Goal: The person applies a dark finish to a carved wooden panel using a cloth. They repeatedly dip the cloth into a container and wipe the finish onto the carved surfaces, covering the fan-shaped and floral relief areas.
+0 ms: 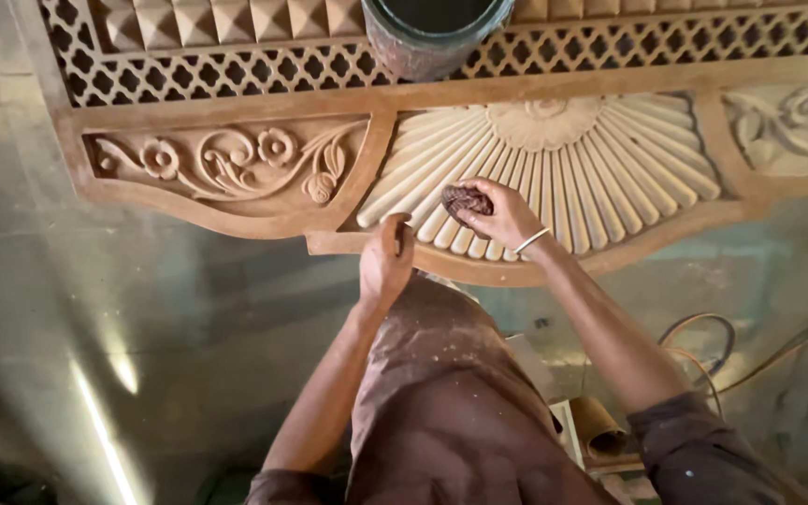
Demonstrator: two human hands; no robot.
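Observation:
A large carved wooden panel (236, 220) lies flat before me, with a fluted fan-shaped sunburst (610, 164) at its middle. My right hand (507, 215) presses a dark, reddish crumpled pad (465, 199) against the fan's lower ribs. My left hand (385, 257) rests on the panel's lower edge, fingers curled against the wood and holding nothing that I can see. A thin bangle circles my right wrist.
A dark round bucket (432, 33) stands on the lattice section (236, 65) at the top. Floral scroll carvings (226, 159) flank the fan. Orange and dark cables (713, 351) and a rolled sheet (600, 425) lie on the grey floor at the right.

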